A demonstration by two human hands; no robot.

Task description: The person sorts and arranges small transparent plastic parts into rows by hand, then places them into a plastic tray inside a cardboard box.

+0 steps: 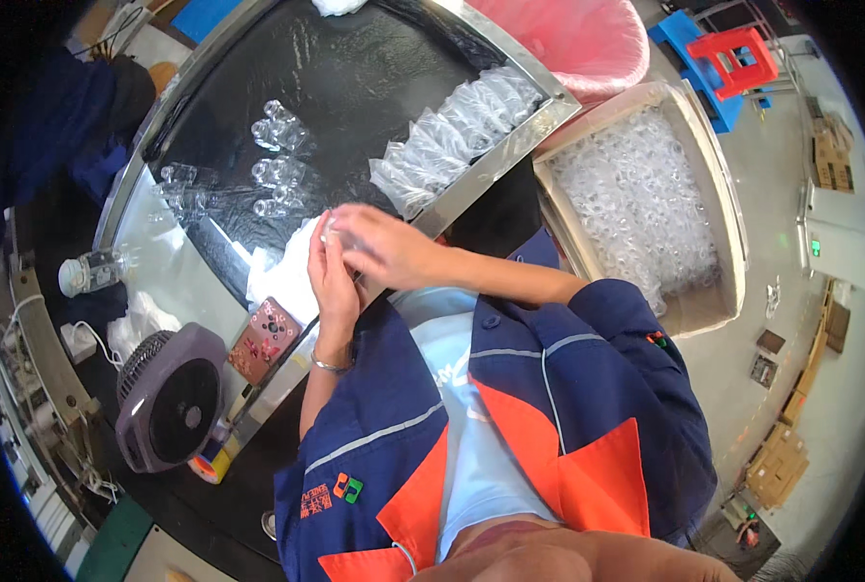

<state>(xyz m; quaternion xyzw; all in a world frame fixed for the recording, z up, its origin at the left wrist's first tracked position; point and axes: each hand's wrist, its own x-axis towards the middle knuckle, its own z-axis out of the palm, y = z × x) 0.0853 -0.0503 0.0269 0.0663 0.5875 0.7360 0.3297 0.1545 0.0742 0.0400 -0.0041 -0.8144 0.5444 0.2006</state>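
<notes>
At the near edge of the black tray [355,87], both hands meet.
Left hand [331,276] and right hand [379,247] pinch a small clear piece [328,231], fingers curled.

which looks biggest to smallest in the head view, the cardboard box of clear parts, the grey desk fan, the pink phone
1. cardboard box, largest by far
2. grey desk fan
3. pink phone, smallest

The fan and phone lie closer to the camera than the box, and the fisheye bends shapes near the rim, so only the apparent order is sure.
</notes>
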